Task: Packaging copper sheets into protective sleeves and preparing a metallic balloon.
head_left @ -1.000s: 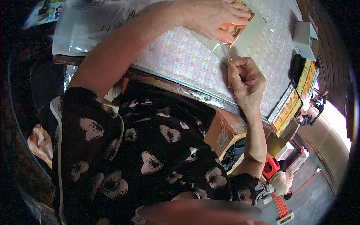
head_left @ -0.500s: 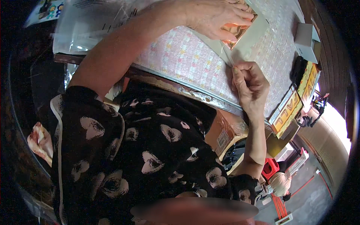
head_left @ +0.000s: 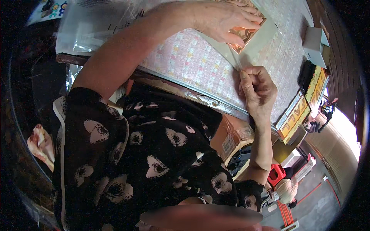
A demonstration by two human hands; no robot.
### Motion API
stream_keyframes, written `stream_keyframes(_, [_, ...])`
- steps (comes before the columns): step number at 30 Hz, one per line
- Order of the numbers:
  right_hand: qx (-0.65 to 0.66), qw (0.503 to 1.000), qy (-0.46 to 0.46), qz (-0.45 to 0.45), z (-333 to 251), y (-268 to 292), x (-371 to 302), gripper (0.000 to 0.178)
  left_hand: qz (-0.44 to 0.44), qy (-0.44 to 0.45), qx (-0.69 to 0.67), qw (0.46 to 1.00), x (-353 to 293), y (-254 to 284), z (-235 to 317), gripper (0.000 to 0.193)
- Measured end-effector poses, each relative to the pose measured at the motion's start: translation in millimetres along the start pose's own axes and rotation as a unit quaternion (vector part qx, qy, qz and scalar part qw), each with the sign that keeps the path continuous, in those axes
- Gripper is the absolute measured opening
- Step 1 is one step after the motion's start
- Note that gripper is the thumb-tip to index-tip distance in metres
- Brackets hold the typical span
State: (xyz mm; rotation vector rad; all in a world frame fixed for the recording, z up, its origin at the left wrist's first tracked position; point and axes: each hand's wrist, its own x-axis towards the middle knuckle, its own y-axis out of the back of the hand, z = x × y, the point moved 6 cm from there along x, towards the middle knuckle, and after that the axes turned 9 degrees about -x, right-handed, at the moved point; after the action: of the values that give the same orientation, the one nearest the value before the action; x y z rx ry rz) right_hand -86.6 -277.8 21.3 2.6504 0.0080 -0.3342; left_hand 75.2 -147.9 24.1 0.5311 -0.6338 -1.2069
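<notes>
Fingers spread, my left hand (head_left: 227,24) lies flat over a shiny copper-coloured foil piece (head_left: 239,34) at the top of the view. The foil rests on a pale, smooth sheet (head_left: 268,41) on the table. A thin clear plastic strip (head_left: 237,61) runs from the foil's near corner down to my right hand (head_left: 258,90). Thumb and forefinger of that hand pinch the strip's end; its other fingers are curled in. My left hand covers most of the foil.
A pink-and-white patterned cloth under clear plastic covers the table (head_left: 185,54). Clear plastic bags (head_left: 88,27) lie at the far left. A white box (head_left: 316,46), a black object (head_left: 306,75) and yellow printed packs (head_left: 295,119) line the right edge. A person (head_left: 287,190) is beyond.
The clear strip now looks straighter between the foil's corner and my right hand. Both hands stay in nearly the same places.
</notes>
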Motion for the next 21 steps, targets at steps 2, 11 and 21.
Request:
stream_keyframes(2, [0.006, 1.0, 0.006, -0.003, -0.7, -1.8, 0.5, 0.009, 0.003, -0.002, -0.002, 1.0, -0.4, -0.9, -1.6, 0.077])
stream_keyframes(11, [-0.007, 1.0, 0.005, -0.009, -1.0, 1.7, 1.3, 0.009, 0.02, -0.029, 0.019, 0.999, 1.0, -3.6, -1.8, 0.077])
stream_keyframes(21, [0.057, 0.996, -0.049, -0.049, -6.6, 10.9, 7.9, 0.007, 0.028, -0.029, 0.015, 0.999, 3.8, -3.3, -0.2, 0.078])
